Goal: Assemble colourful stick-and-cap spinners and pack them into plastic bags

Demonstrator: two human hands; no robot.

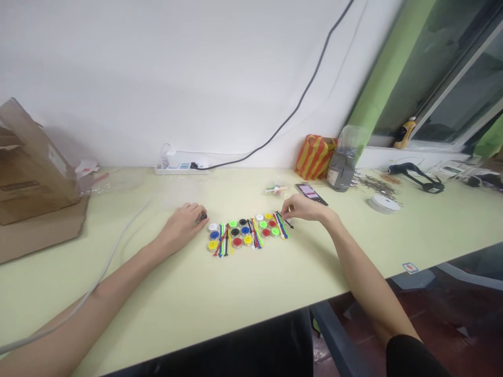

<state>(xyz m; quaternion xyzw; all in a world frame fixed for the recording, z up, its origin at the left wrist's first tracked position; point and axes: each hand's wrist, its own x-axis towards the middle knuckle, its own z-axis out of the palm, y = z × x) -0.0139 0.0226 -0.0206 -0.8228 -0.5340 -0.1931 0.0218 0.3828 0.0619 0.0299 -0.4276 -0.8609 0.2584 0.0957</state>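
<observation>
Right forearm (363, 267) and left forearm (106, 277) flank fifteen coloured discs (247, 239)

From my remote seat, I see the left hand (183, 226) at centre-left of the frame, its fingers curled narrowly around a small dark object (203, 216), too small for me to identify. The right hand (306, 208) looks pinched narrowly on a thin black stick (288, 222) at the right end of the group, mid-frame on the pale yellow tabletop (157, 314). I count five columns of three discs: three each of yellow, green and red, and two each of white, blue and black. Coloured plastic sticks (255, 234) lie between the columns, too tangled for me to count. Lifting the black stick carelessly could drag those overlapping sticks and knock discs out of line, and a wide wrist swing could catch the phone (310, 192) just beyond
</observation>
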